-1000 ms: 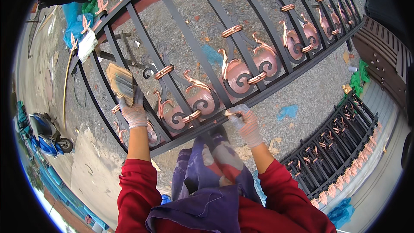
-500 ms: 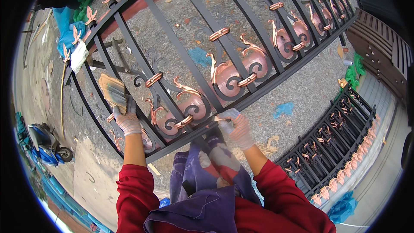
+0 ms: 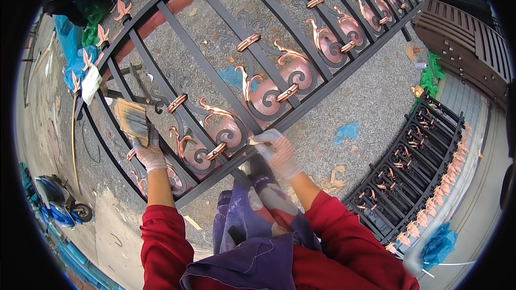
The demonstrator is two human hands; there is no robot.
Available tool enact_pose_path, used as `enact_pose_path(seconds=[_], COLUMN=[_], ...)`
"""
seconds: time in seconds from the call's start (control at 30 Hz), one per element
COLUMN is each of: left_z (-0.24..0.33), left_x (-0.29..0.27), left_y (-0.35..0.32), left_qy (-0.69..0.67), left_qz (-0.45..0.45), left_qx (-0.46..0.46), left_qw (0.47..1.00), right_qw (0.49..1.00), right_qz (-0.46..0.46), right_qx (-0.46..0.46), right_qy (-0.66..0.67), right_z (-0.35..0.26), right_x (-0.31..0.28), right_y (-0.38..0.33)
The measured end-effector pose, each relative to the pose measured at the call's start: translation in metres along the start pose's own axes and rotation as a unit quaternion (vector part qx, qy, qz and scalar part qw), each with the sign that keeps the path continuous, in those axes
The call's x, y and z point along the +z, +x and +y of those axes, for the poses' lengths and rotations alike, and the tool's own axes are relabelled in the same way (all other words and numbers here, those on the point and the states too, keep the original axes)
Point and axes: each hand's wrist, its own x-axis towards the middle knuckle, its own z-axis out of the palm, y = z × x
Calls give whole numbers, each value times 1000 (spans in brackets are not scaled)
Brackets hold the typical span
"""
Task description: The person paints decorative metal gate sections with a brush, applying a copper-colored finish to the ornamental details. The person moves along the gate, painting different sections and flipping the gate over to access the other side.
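A black metal fence panel (image 3: 317, 87) with copper-coloured scrolls and collars slants across the ground in front of me. My left hand (image 3: 149, 156), in a thin pale glove, grips a tan flat pad (image 3: 131, 120) with dark smears, held over the bars near the panel's left end. My right hand (image 3: 280, 156), also gloved, is closed at the near bottom rail (image 3: 212, 178), beside a copper-painted scroll (image 3: 228, 131). A small pale piece shows at its fingertips; its kind is too blurred to tell.
A second black fence panel (image 3: 414, 156) with copper spear tips lies at the right. Brown slatted metalwork (image 3: 462, 43) stands beyond it. A blue scooter (image 3: 59, 201) is parked at the left. Blue plastic sheeting (image 3: 67, 43) lies far left, near another person's dark-clothed legs (image 3: 67, 5).
The panel and surroundings have shifted leftward in view. My right hand has slid slightly left along the bottom rail. My left hand keeps its hold on the pad.
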Motion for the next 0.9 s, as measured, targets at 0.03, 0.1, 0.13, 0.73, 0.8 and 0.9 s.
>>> enact_pose_path(seconds=[0.03,0.1,0.13,0.73,0.8,0.9], left_z=[1,3,3,39,33,21], left_x=[0,1,1,-107,-110,-107], left_y=[0,-1,-4,-199,-204,-207], left_qy=[-6,-19,-28,-99,-91,-80], left_qz=[-10,-30,-26,-12,-35,-48], left_qx=[-4,-12,-28,-138,-153,-174], left_qw=[1000,999,999,985,983,980], right_qw=[1000,1000,1000,957,949,930], right_qz=[0,18,27,189,185,209], right_qx=[5,8,8,200,226,256], right_qy=[4,2,2,-90,-121,-160], right_z=[2,0,-3,78,85,75], right_x=[1,0,-1,-94,-115,-135], right_y=[-1,-4,-5,-217,-236,-257])
